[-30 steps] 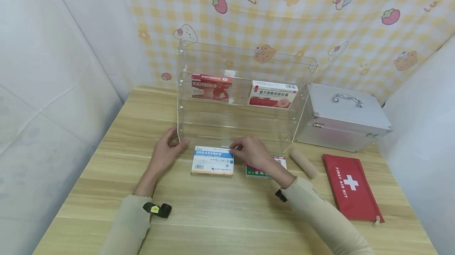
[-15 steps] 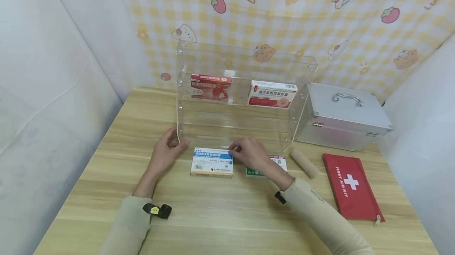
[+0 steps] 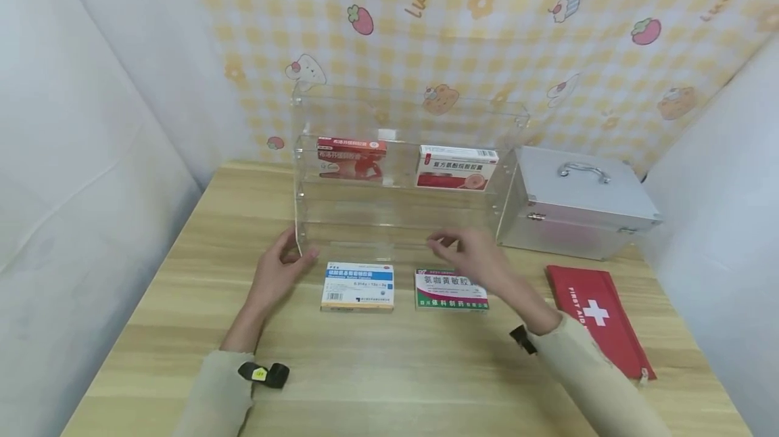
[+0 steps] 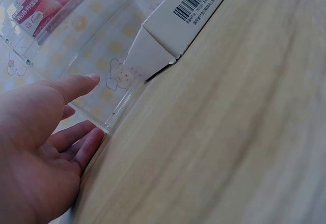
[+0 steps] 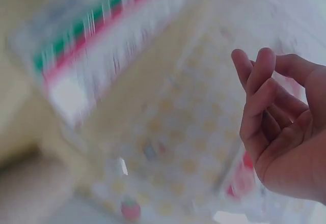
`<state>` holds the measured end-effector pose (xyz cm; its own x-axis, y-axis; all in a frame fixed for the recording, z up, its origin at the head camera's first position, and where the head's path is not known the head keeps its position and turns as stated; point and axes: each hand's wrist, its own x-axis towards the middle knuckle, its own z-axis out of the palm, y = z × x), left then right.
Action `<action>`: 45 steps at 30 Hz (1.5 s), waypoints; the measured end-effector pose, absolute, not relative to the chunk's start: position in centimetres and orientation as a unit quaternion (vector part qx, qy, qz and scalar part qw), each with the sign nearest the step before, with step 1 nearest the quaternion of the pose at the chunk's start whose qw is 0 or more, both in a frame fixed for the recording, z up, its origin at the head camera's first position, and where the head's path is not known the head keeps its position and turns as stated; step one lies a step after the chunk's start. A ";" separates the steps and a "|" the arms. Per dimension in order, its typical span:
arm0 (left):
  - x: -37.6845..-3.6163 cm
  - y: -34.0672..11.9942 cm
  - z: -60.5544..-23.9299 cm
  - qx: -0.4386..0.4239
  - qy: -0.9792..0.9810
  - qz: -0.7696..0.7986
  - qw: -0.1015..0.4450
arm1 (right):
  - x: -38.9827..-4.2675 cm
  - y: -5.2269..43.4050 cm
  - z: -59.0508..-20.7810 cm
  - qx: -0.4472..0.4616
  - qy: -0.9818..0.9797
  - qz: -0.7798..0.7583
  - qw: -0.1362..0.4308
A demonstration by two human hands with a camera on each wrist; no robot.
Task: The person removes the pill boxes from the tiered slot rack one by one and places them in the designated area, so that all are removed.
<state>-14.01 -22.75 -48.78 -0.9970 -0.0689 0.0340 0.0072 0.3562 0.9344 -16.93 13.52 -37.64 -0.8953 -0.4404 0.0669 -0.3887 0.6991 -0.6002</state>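
A clear acrylic tiered rack stands on the table. My left hand holds its lower left corner, fingers at the outer side and thumb in front; in the left wrist view, curled fingertips meet the panel's bottom corner. Just before the rack lie a blue-and-white capsule box and a green, white and magenta capsule box. Above the latter hovers my right hand, empty, its fingers loosely bent. Higher on the rack stand a red medicine box and a white-and-red one.
At the right of the rack sits a silver metal case with a top handle. A red first aid pouch lies in front of it, partly covered by my right sleeve. A patterned cloth hangs behind.
My right hand has left the blue-and-white box's upper right corner and moved right, uncovering the green box. The tan roll is now hidden behind my right arm. My left hand stays put.
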 end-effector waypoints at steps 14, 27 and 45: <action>-13.8 -23.0 -49.0 0.005 -0.828 -0.559 0.038 | -20.6 19.1 -28.8 -0.221 0.915 -0.283 -0.181; -13.9 -22.9 -49.2 0.004 -0.833 -0.551 0.045 | -22.4 18.7 -26.8 -0.184 0.960 -0.160 -0.136; -13.7 -22.9 -49.0 0.006 -0.829 -0.558 0.043 | -23.7 19.2 -26.8 -0.143 0.951 -0.275 -0.011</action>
